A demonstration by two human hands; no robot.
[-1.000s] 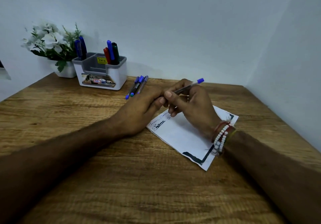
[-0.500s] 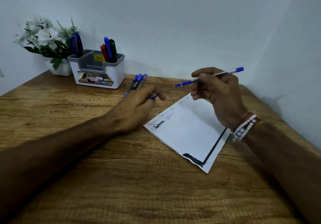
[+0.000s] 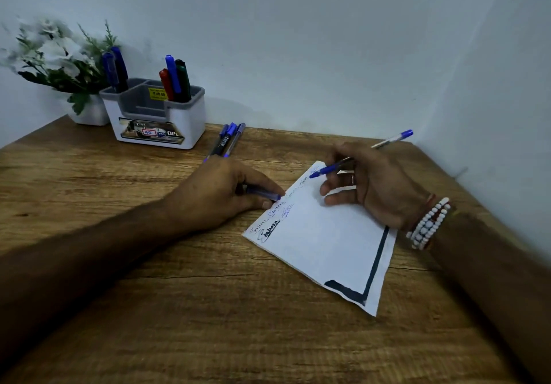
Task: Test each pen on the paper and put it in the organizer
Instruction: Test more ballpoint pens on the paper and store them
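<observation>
Lowered since half a second ago, the right hand (image 3: pixel 384 187) has dropped from above the table toward the paper, and its pen now slants down instead of lying level. That hand's grip pinches a slim blue-and-clear ballpoint pen (image 3: pixel 328 170) between thumb and fingers, while the lower fingers are loosely spread. The pen's blue front end sits over the far corner of the white sheet of paper (image 3: pixel 328 240); whether it touches cannot be told. The paper lies at an angle on the brown wood-grain table (image 3: pixel 208 309), with scribbled lines along its left edge and a thick dark border at its near corner. The left hand (image 3: pixel 220 193) has stayed just beside the paper's left edge, its grip pinching a short dark blue translucent piece (image 3: pixel 262 194); cap or whole pen cannot be told. Behind that hand, a few loose blue and dark pens (image 3: pixel 228 139) lie side by side on the table. Farther back, against the pale wall, stands a white and grey plastic desk organizer (image 3: pixel 185 124), with two blue pens upright in its left compartment and red, blue and dark markers in its right. A white pot of white flowers (image 3: pixel 56 53) stands just beside it. White and red beaded bracelets (image 3: pixel 429 222) circle the right wrist.
</observation>
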